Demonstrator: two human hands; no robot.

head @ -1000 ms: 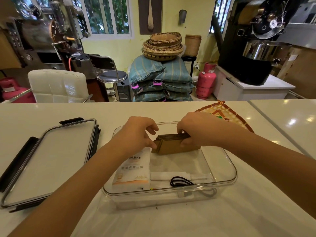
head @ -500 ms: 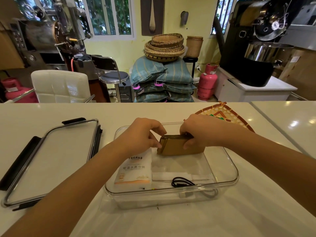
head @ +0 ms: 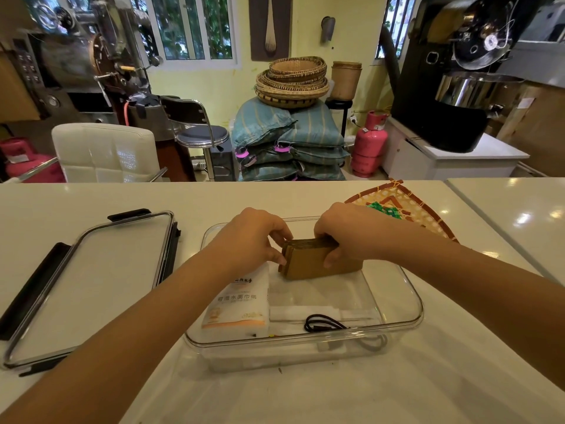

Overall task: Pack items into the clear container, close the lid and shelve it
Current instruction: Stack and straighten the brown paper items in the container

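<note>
tissue pack [head: 237, 304] — label reads "可湿水面巾纸" | smaller print above — illegible

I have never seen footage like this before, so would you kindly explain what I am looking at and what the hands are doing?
No machine is at work here: a person wears a wide-angle camera on the head, so the single picture looks forward and down along both forearms. On the white table stands a clear container, open. Its lid, with black clips, lies flat on the table to the left of it. Inside the container lie a white tissue pack, a coiled black cable and some white paper. The left hand and right hand together grip a stack of brown cardboard pieces, standing it on edge in the far part of the container. Behind the right hand lies a woven tray.
</note>
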